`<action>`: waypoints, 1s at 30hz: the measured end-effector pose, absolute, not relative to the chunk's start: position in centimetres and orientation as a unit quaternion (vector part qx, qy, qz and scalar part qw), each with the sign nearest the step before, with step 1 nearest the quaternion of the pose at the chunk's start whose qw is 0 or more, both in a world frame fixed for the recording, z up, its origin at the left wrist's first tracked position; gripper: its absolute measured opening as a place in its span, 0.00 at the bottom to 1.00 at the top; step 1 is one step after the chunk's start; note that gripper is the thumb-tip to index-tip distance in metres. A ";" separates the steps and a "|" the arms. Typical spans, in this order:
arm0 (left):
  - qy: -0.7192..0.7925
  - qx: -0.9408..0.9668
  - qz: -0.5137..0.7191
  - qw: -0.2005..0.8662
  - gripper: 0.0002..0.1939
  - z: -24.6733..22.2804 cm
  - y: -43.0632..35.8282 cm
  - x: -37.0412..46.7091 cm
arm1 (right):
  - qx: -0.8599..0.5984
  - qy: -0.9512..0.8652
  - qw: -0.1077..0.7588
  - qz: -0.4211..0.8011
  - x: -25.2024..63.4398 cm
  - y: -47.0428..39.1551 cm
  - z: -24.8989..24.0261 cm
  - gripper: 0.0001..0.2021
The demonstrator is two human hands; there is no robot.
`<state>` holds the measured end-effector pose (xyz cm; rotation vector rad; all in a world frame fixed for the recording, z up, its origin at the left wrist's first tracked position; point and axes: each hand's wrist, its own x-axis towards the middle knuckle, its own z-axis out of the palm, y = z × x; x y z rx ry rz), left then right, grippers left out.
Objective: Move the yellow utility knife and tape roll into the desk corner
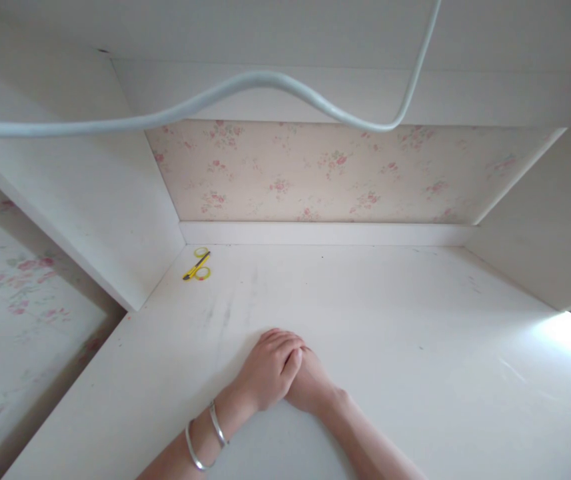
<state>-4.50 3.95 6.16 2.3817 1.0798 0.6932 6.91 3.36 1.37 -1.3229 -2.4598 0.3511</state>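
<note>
My left hand (267,371), with two silver bangles (204,437) on its wrist, rests on top of my right hand (311,385) on the white desktop (355,293). The left fingers lie together and wrap over the back of the right hand. Beneath them the right fingers are hidden, so how they are held does not show. Farther back on the left, apart from both hands, lies a yellow and black utility knife (197,265). Two small yellow tape rolls sit beside it, one tape roll (200,252) behind and another tape roll (208,273) in front.
White side panels, a left panel (90,200) and a right panel (530,220), flank the desk. Floral wallpaper (305,173) covers the back wall above a low white ledge (325,233). Across the upper view runs a pale cable (265,79). Dark smudges mark the desktop.
</note>
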 end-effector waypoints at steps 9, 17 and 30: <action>0.387 0.858 0.254 0.223 0.16 6.1 4.0 -4.5 | -0.464 -0.860 0.176 0.118 6.8 3.4 1.3 0.20; 0.387 0.860 0.251 0.219 0.16 6.3 4.0 -4.5 | -0.465 -0.859 0.176 0.121 6.9 3.3 1.3 0.20; 0.386 0.859 0.252 0.223 0.16 6.0 4.1 -4.5 | -0.463 -0.860 0.183 0.110 6.8 3.3 1.1 0.19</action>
